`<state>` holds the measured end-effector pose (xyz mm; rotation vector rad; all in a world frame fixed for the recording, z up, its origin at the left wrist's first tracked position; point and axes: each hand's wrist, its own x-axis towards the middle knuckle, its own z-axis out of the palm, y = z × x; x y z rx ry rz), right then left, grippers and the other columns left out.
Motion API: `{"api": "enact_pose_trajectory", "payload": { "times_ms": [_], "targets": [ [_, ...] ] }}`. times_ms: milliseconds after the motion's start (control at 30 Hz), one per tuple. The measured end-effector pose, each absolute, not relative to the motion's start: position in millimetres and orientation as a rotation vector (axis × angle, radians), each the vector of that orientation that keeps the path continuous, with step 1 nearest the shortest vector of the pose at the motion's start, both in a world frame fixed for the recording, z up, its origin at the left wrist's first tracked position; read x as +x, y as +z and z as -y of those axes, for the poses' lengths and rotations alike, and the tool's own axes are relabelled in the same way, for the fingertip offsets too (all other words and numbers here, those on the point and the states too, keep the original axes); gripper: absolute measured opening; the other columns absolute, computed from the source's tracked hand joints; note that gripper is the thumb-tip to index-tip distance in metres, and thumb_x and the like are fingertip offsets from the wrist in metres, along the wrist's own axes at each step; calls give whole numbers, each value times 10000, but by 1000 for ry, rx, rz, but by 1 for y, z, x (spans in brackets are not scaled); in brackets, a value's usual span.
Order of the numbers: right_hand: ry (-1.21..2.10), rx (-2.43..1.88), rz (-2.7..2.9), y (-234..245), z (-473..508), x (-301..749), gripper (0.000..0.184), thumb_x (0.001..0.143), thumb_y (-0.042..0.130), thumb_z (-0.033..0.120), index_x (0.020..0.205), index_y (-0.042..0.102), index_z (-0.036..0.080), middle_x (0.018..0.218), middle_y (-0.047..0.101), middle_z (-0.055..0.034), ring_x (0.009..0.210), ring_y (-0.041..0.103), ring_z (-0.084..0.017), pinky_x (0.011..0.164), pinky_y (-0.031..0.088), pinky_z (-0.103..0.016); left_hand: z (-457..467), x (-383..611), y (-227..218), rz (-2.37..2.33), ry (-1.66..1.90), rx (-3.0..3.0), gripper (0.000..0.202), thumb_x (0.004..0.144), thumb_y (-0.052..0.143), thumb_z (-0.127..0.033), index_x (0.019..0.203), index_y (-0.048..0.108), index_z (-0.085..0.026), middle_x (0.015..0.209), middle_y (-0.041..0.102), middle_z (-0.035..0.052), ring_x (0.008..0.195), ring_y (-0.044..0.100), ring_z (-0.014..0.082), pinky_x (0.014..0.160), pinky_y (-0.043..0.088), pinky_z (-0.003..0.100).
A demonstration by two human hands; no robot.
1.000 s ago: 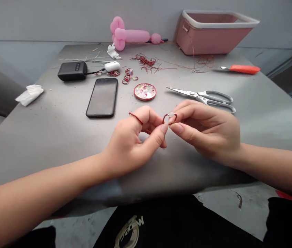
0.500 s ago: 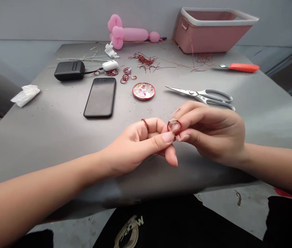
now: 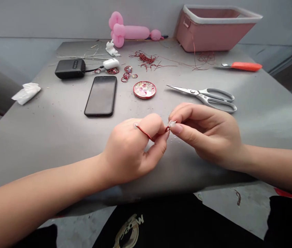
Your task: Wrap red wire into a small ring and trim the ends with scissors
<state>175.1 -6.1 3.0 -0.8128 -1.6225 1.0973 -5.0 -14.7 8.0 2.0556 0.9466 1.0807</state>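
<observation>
Both hands meet over the near middle of the grey table (image 3: 45,137). My left hand (image 3: 133,148) is curled, with a red wire ring (image 3: 143,131) worn on its index finger, and its thumb and fingertip pinch one side of a small red wire ring with a pale bead (image 3: 170,125). My right hand (image 3: 208,132) pinches the same beaded ring from the other side between thumb and forefinger. Most of that ring is hidden by the fingertips.
Behind the hands lie grey-handled scissors (image 3: 208,97), a round red dish of beads (image 3: 144,90), a black phone (image 3: 101,95), a black box (image 3: 70,68) wired to a white case, red wire scraps (image 3: 146,59), an orange-handled tool (image 3: 244,66), a pink bin (image 3: 213,29), a pink balloon figure (image 3: 129,31) and a tissue (image 3: 26,93).
My left hand straightened its fingers half a second ago, then curled back into a pinch on the beaded ring. The right hand kept its grip and barely shifted.
</observation>
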Motion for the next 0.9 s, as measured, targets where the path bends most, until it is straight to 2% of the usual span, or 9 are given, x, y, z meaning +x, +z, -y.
{"api": "enact_pose_trajectory", "payload": {
  "times_ms": [100,167,300,467,700,900],
  "targets": [
    [1185,-766,1575,0,2,179,11,848,717,212,852,726,217,831,691,-7,779,664,-106,715,573,-242,10,-6,10,-884,974,1755,140,891,583,-182,767,521,-199,680,674,-14,645,638,113,634,473,249],
    [1292,-704,1526,-3,-2,182,78,846,720,195,911,739,234,888,711,-1,815,678,-100,752,581,-241,5,-7,11,-757,856,1461,112,922,565,-215,818,531,-192,667,676,-21,659,654,104,649,488,230],
    [1500,-649,1445,-4,-5,185,86,813,759,246,894,741,226,834,705,3,764,690,-116,705,597,-268,1,-7,10,-587,679,1168,119,931,579,-264,856,548,-177,654,681,-17,656,643,93,688,497,221],
    [1543,-784,1382,-1,-3,184,114,760,802,265,837,737,211,820,711,-9,695,651,-112,627,562,-258,8,-6,11,-715,815,1347,140,906,614,-242,814,523,-189,653,661,-23,639,634,102,666,488,233],
    [1551,-936,1453,-5,-5,187,114,805,758,319,835,755,209,743,681,-1,662,589,-111,620,512,-277,13,-6,8,-880,992,1798,158,878,586,-154,747,524,-218,720,687,-16,674,649,129,691,492,272],
    [1495,-833,1480,-7,-6,187,99,806,758,301,882,765,238,835,700,-13,698,586,-114,644,516,-285,14,-6,10,-914,1004,1783,150,918,554,-213,779,495,-218,747,696,-6,737,680,150,723,508,292]
  ]
}}
